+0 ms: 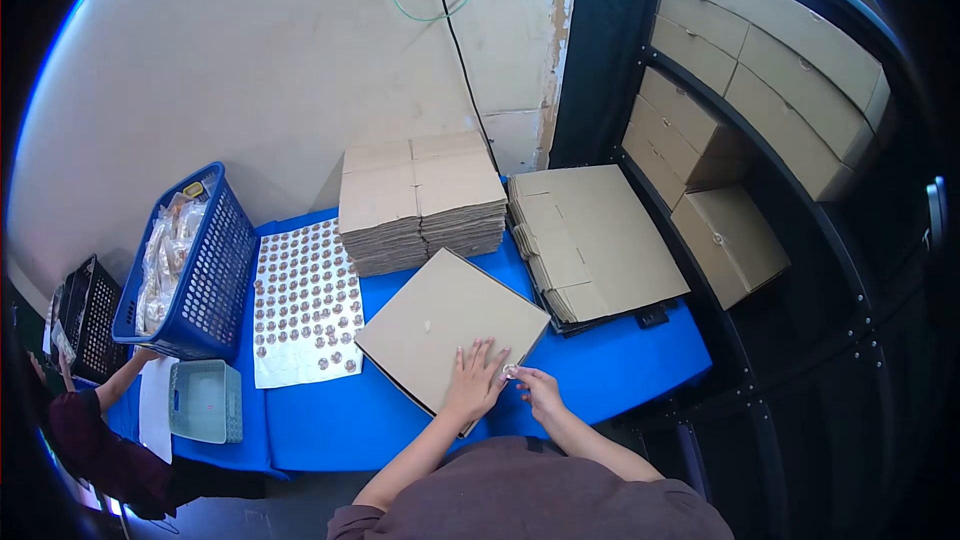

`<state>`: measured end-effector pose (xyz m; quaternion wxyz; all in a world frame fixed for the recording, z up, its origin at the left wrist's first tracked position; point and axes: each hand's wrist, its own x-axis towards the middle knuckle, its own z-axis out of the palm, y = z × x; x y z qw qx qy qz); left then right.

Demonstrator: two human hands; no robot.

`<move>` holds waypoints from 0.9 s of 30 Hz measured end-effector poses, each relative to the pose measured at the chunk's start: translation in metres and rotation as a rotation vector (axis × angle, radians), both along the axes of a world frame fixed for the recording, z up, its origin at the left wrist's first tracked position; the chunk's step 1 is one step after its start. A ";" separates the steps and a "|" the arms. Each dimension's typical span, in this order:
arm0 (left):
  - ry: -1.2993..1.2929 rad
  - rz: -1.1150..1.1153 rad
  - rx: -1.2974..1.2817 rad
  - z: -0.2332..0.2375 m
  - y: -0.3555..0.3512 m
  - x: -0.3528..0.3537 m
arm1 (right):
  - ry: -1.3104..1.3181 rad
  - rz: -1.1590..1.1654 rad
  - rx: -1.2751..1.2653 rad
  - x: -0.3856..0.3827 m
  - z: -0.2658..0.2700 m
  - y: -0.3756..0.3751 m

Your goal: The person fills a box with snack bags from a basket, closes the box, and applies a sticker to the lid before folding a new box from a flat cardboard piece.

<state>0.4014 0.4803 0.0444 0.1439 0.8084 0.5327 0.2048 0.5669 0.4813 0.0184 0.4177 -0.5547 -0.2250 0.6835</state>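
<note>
A closed flat cardboard box [430, 315] lies turned at an angle on the blue-covered table, close in front of me. My left hand [474, 385] rests flat on its lid near the front right edge, fingers spread. Beside it, my right hand [540, 393] pinches a small round sticker [511, 371] at that edge, against the tips of my left fingers. To the left of the box is a white sheet [285, 370] with rows of small round stickers, several places in its lower rows bare.
Flattened cardboard stacks [425, 175] [610, 240] stand behind. At left are a blue basket [215, 280] of bagged items, a pale green bin [205, 400] and a black crate [100, 315]. A co-worker's arm [120, 380] reaches there. Boxes [730, 240] fill a rack at right.
</note>
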 end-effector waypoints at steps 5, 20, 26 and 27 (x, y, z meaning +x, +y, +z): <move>-0.002 0.460 0.012 -0.004 0.008 0.007 | -0.059 0.018 0.015 -0.010 0.001 0.002; 0.161 0.390 -0.064 0.000 0.010 0.005 | -0.092 -0.089 0.165 -0.018 -0.014 -0.006; 0.117 0.413 -0.047 0.000 0.010 0.007 | 0.022 -0.104 0.182 -0.007 -0.013 -0.008; 0.123 0.416 -0.042 0.001 0.010 0.008 | 0.020 -0.103 0.180 -0.006 -0.015 -0.008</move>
